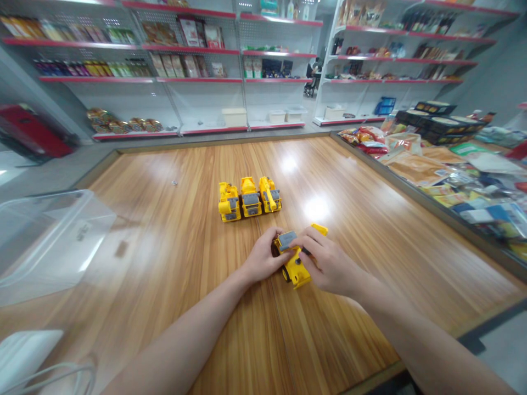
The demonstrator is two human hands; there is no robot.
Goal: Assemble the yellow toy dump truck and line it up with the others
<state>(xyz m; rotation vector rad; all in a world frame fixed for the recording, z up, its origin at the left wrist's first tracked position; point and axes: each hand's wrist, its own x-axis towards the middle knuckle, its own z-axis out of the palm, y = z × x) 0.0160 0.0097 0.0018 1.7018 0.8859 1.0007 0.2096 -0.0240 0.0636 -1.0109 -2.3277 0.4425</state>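
Observation:
Both of my hands grip one yellow toy truck point(294, 262) with a grey cab, low over the wooden tabletop point(173, 236). My left hand point(263, 257) wraps its fingers round the truck's left side. My right hand point(325, 260) closes on its right side and top. Just beyond, three more yellow toy trucks point(249, 199) stand side by side in a row, apart from my hands.
A clear plastic bin point(45, 236) stands at the left edge. A white object with a cable point(24, 356) lies at the bottom left. Packaged goods point(444, 164) cover the neighbouring table on the right. Stocked store shelves point(197, 66) line the back wall.

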